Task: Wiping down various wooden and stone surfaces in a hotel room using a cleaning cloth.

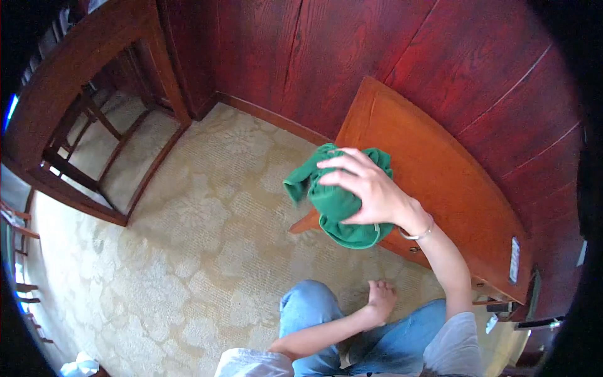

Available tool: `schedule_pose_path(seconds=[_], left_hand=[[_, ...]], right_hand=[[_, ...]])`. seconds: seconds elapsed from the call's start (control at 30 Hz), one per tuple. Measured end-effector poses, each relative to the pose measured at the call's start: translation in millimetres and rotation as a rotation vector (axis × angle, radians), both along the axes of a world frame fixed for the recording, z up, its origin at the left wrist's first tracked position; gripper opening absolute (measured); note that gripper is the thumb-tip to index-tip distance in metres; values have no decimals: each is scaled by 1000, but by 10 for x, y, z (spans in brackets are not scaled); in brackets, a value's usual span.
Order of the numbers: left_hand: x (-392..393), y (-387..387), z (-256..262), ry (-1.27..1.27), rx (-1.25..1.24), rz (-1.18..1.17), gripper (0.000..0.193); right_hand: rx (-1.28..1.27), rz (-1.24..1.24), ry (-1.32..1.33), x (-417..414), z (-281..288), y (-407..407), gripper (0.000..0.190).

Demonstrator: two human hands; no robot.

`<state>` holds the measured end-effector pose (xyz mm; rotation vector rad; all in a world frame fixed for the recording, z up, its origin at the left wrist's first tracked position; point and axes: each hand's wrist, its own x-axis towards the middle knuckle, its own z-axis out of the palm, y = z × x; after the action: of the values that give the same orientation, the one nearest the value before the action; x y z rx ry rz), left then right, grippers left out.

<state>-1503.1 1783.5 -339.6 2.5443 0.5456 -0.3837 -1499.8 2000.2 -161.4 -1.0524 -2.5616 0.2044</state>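
A crumpled green cloth (337, 200) is gripped in my right hand (367, 184), whose fingers spread over its top. One flap of the cloth sticks out to the left, and a loose fold hangs below the palm. The bundle is in front of the left end of a brown wooden cabinet or desk (433, 174); whether it touches the wood I cannot tell. My left hand (381, 301) is low, over the gap between my knees, with its fingers close together. Nothing shows in it, but its palm side is hidden. A silver bangle (417, 234) is on my right wrist.
Dark red wood panelling (330, 56) rises behind the furniture. At the left stands a wooden frame (155, 169) with open sides, probably a table. Patterned beige carpet (188, 264) covers the floor. A white object (514, 259) lies on the furniture's right end.
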Motion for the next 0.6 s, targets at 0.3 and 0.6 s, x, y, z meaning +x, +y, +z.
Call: schedule_pose_path(seconds=[0.3,0.6], left_hand=[[-246,-703,713,-83,182,-19,28],[-561,-998,270,118,83,-42,30]], right_hand=[[427,-247,-904,681,-1103,-1160,22],[849,-244,-383,49,-1501,-560,29]])
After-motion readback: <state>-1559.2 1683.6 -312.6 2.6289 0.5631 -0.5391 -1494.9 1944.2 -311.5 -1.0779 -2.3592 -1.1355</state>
